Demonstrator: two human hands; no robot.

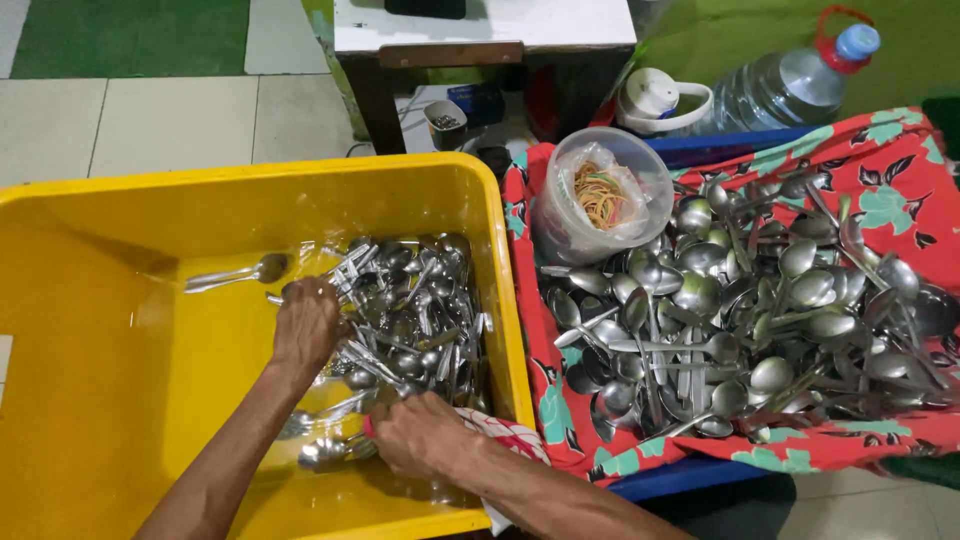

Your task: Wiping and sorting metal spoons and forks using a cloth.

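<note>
Seen from above, a person's left hand (305,325) is curled down into a heap of wet steel cutlery (410,310) against the right wall of a yellow plastic tub (120,330); what it grips cannot be told. The right hand (420,435), near the tub's front edge, closes on a patterned cloth (505,432). Just beside the tub, spoons (750,310) cover a red floral cloth (900,160).

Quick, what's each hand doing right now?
Left hand: closed on cutlery in the yellow tub.
Right hand: closed on a patterned cloth.
</note>
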